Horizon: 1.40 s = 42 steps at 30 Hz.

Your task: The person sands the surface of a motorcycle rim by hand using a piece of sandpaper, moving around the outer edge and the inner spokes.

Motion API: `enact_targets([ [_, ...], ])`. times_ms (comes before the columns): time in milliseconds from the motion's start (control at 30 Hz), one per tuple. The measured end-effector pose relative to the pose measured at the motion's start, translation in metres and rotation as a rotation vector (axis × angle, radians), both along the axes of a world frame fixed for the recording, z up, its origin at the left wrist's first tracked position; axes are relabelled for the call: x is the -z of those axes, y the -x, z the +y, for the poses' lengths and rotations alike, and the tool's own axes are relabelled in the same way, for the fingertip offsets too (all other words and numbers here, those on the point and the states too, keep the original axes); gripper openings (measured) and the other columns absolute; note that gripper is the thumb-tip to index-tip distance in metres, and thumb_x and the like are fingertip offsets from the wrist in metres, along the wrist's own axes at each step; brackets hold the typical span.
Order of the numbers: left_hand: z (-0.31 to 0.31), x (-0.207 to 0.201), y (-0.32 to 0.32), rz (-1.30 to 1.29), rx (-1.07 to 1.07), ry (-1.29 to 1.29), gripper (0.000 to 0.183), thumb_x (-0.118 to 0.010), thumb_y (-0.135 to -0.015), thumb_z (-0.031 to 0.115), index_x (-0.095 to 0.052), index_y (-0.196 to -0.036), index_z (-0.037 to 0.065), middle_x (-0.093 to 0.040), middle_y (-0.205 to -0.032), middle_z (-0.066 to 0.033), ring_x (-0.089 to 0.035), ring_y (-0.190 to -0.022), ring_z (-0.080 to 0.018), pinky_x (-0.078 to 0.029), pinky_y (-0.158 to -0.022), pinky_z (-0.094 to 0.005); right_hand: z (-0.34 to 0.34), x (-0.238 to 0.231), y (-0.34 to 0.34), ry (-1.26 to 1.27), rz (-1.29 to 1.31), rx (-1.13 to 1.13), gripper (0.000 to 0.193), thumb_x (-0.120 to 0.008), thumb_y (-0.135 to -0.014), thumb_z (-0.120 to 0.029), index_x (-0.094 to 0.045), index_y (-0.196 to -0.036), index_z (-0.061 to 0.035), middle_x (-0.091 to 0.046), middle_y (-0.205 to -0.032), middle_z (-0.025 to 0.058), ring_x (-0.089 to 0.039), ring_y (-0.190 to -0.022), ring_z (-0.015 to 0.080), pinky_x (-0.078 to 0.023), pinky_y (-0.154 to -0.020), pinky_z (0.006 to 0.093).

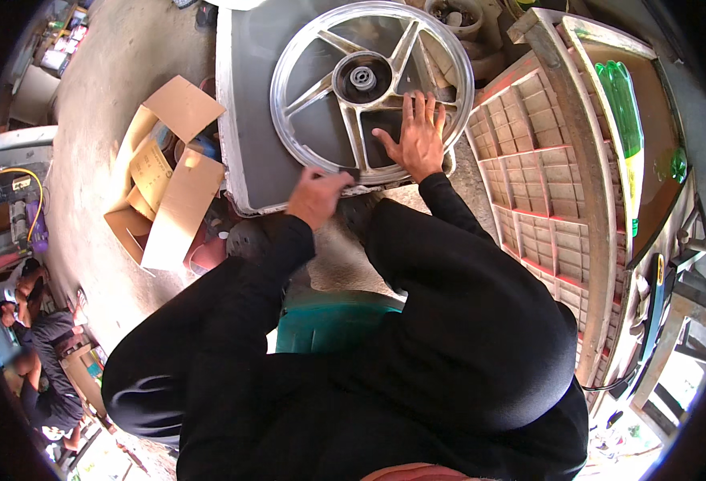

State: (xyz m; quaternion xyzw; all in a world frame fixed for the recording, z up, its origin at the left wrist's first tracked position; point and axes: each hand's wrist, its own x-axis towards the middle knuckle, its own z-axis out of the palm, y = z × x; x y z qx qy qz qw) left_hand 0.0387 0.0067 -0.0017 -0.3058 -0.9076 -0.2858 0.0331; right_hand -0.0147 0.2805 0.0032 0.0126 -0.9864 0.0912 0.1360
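A silver spoked wheel (369, 88) lies flat on a grey slab-like worktop (244, 120), its dark hub (362, 78) facing up and its rim reaching almost to the worktop's near edge. The right hand (417, 136) is spread open, palm down and fingers fanned, pressing on the lower right part of the wheel between two spokes, with the fingertips pointing toward the hub. The left hand (317, 195) sits at the near edge of the rim, just left of the right hand, curled closed around a small dark object (351, 173) that touches the rim; what that object is cannot be told. So the wheel lies directly under the right hand and just ahead of the left one.

Both forearms are in black sleeves, and the person's knees in black trousers fill the lower part of the view above a green seat (329, 321). To the left of the worktop an opened cardboard box (168, 176) rests on the concrete floor (104, 96). To the right stands a red-and-white gridded crate panel (541, 176), and beyond it a green plastic bottle (621, 104) lies on a brown surface.
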Motion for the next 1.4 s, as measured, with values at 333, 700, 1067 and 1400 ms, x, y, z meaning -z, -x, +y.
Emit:
enact_targets([
  [333,0.023,0.001,0.010,-0.137,0.004,-0.035,0.020,-0.060,-0.096,0.008,-0.074,-0.110,0.010,-0.078,-0.108,-0.0037,-0.071,-0.101,-0.0224,-0.040,-0.102,-0.0481,0.001,-0.005,0.003,-0.015,-0.015,0.007,0.100,-0.070,-0.090,-0.068,-0.047,-0.154,0.0053,-0.045,-0.159,0.0269,-0.034,-0.154,0.0462,-0.024,-0.125,0.0649],
  [700,0.024,-0.008,0.017,-0.066,0.062,0.011,0.019,-0.059,-0.095,0.007,-0.071,-0.109,0.012,-0.072,-0.096,-0.0057,-0.070,-0.097,-0.0267,-0.040,-0.103,-0.0484,0.002,-0.003,0.004,0.001,0.020,0.007,0.099,-0.071,-0.090,-0.067,-0.047,-0.153,0.0051,-0.047,-0.157,0.0239,-0.036,-0.152,0.0453,-0.026,-0.124,0.0639],
  [1067,0.010,0.000,0.023,-0.070,0.100,-0.044,0.020,-0.057,-0.095,0.007,-0.070,-0.109,0.009,-0.073,-0.097,-0.0068,-0.070,-0.098,-0.0281,-0.042,-0.101,-0.0465,-0.001,-0.006,0.003,0.033,-0.010,0.014,0.095,-0.072,-0.091,-0.063,-0.047,-0.154,0.0047,-0.047,-0.158,0.0241,-0.036,-0.152,0.0441,-0.025,-0.125,0.0608],
  [1400,0.006,0.002,0.031,-0.114,0.058,0.087,0.016,-0.061,-0.094,0.007,-0.071,-0.107,0.008,-0.074,-0.096,-0.0105,-0.070,-0.099,-0.0311,-0.042,-0.097,-0.0469,-0.002,-0.008,0.004,0.070,0.018,0.005,0.088,-0.073,-0.092,-0.056,-0.051,-0.151,0.0059,-0.050,-0.155,0.0249,-0.037,-0.152,0.0446,-0.025,-0.125,0.0603],
])
